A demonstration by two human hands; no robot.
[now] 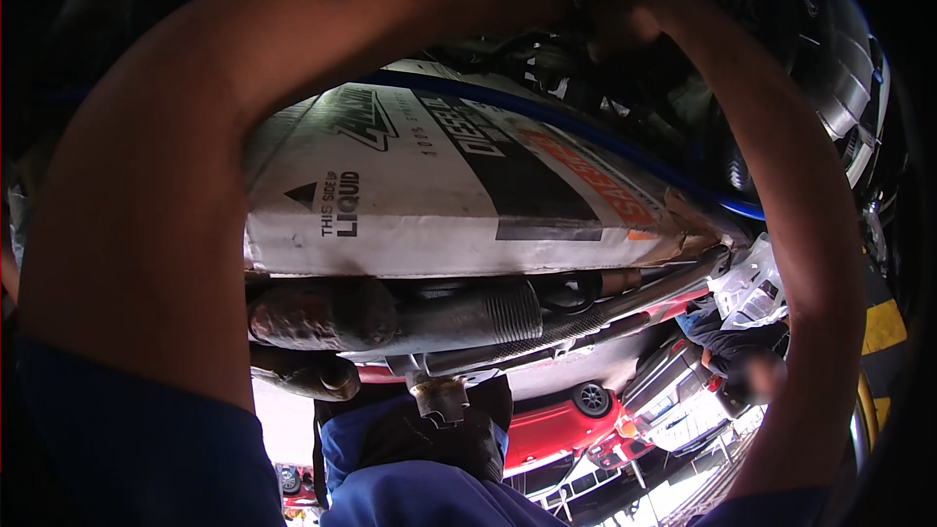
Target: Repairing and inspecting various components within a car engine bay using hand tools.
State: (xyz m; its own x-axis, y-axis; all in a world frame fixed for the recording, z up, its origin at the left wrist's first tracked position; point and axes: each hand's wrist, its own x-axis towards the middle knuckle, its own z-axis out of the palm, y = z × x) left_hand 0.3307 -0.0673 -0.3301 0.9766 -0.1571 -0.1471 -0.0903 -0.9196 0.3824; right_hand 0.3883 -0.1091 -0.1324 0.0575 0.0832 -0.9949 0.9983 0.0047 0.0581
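Observation:
Both my arms arch upward and meet at the top centre among dark vehicle underbody parts. My left hand (547, 2) reaches in from the left, its fingers lost in the dark machinery. Just beside it, my right hand (625, 24) is curled against the same dark parts. What either hand holds is hidden. Between my forearms hangs a white printed cardboard box (429, 215) with a blue line (586, 132) along its upper edge.
Below the box run a rusty exhaust section (312, 314) and a grey pipe with a braided flexible piece (488, 317). A person in blue (410, 444) is at bottom centre, another person (732, 346) at right. A red car (556, 425) shows beyond.

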